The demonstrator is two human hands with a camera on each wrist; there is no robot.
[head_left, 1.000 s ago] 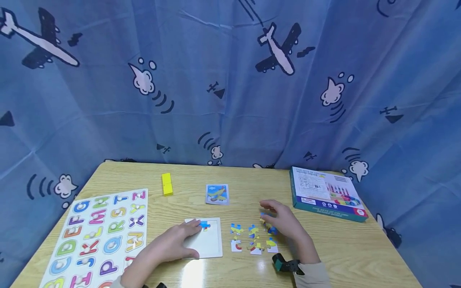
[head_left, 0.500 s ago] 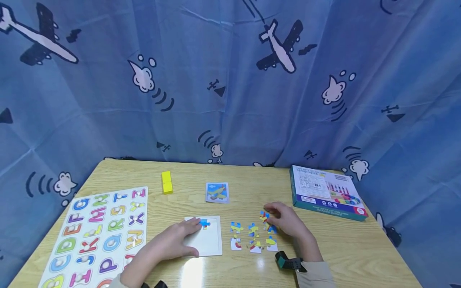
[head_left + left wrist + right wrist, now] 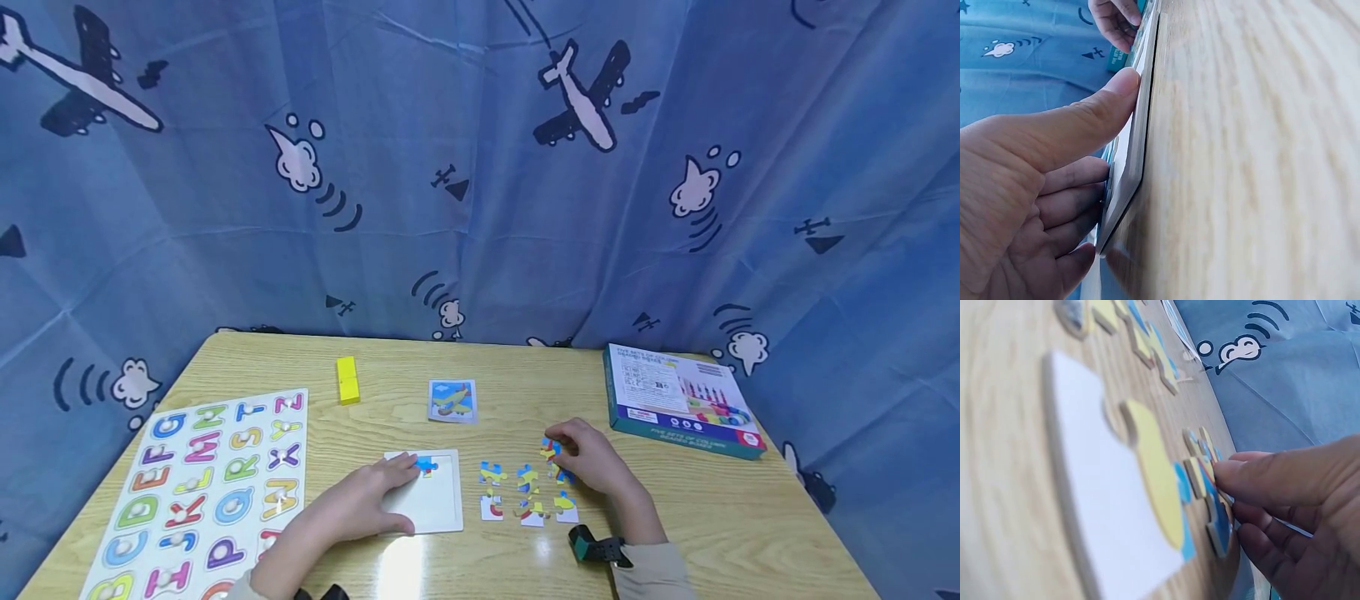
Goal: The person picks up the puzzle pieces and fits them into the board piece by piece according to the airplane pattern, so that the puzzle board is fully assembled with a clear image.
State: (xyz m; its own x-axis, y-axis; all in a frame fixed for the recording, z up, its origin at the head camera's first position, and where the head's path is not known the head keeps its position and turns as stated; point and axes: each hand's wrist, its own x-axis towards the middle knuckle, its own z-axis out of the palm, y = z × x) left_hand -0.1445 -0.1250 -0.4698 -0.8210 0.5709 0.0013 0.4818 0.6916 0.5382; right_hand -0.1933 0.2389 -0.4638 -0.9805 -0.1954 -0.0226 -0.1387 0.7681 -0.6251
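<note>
My left hand (image 3: 367,500) rests at the left side of a white puzzle tray (image 3: 435,512). Its thumb (image 3: 1100,112) lies along the tray's edge, and the other fingers reach over the far corner. One blue puzzle piece (image 3: 427,465) sits inside the tray near the top, by the left fingertips. Over at the right, my right hand (image 3: 588,454) has thumb and fingers at a red, blue and yellow jigsaw piece (image 3: 550,448), pinching its edge. Another piece (image 3: 1217,519), blue and yellow, lies right under those fingers. Loose pieces (image 3: 527,479) in rough rows lie between tray and right hand.
A small airplane picture card (image 3: 452,402) lies behind the tray. Yellow blocks (image 3: 348,381) stand back left. An alphabet peg board (image 3: 217,458) covers the left side of the table (image 3: 742,517). At the back right is a flat toy box (image 3: 682,400), before a blue curtain (image 3: 480,167).
My right hand has lowered slightly, its fingers closing in on the upper right jigsaw piece. The left hand stays in place on the tray. The head view has tilted slightly.
</note>
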